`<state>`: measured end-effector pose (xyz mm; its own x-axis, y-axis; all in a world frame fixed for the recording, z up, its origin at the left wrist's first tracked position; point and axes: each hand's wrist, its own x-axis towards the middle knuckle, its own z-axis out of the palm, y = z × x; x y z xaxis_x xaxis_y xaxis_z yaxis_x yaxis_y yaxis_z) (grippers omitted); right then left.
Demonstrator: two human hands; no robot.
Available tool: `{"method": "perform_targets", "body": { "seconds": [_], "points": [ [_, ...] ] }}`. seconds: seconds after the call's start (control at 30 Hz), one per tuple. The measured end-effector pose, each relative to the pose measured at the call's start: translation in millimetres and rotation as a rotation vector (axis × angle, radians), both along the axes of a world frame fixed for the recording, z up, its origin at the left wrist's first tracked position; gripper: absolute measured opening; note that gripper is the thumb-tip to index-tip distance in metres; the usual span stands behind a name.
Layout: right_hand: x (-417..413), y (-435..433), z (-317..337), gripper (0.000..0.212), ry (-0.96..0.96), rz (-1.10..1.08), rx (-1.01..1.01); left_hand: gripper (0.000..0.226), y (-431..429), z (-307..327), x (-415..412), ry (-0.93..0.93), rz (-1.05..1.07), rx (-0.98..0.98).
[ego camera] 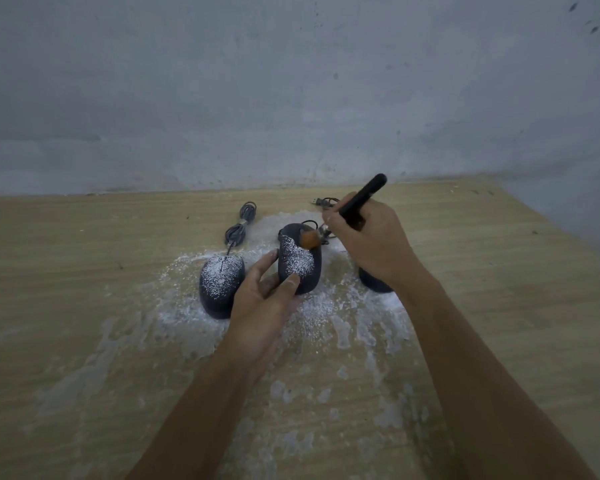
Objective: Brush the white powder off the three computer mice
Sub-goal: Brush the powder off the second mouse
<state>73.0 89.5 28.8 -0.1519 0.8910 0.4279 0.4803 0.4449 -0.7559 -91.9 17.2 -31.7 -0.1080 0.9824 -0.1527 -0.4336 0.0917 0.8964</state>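
The middle mouse (300,260) is sitting at the centre of the table (66,271), its long axis running away from the person toward the wall. White powder (291,251) is covering its left and near top, while the right flank is looking bare. The brush (359,200) is touching its far right shoulder with orange bristles, so the coming sweep will probably be running leftward and nearward along that axis.

The left hand (262,296) is curling round the mouse's near end and left side, steadying it. The right hand (369,239) is gripping the brush's black handle from the right. The left mouse (221,285) is lying just beside it, heavily dusted. The right mouse (373,284) is hiding mostly behind the right wrist.
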Motion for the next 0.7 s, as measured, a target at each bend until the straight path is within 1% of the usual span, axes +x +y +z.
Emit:
{"method": "perform_targets", "body": {
  "seconds": [0.07, 0.17, 0.27, 0.3, 0.4, 0.53, 0.63, 0.7],
  "points": [
    [2, -2, -2, 0.013, 0.061, -0.026, 0.018, 0.043, 0, 0, 0, -0.002, 0.007, 0.001],
    [1, -4, -5, 0.012, 0.061, -0.023, 0.009, 0.044, -1, 1, 0, 0.000, 0.006, 0.001],
    [-1, -4, -7, 0.010, 0.137, -0.083, 0.039, 0.044, -1, 0, -1, 0.006, -0.005, 0.004],
    [-1, -5, -7, 0.010, 0.138, -0.087, 0.048, 0.044, -1, 0, -1, 0.008, -0.011, 0.006],
    [-1, -7, -10, 0.012, 0.056, -0.079, 0.050, 0.042, -1, -1, -2, 0.018, -0.017, 0.008],
    [-1, -6, -11, 0.012, 0.153, -0.166, 0.086, 0.040, -1, -2, -2, 0.017, -0.020, 0.013],
    [-4, -7, -11, 0.010, 0.101, -0.115, 0.086, 0.040, -2, -1, -2, 0.006, -0.023, 0.013],
    [-6, -8, -13, 0.013, 0.080, -0.110, 0.078, 0.040, -2, 0, -2, -0.006, -0.023, 0.007]
  ]
}}
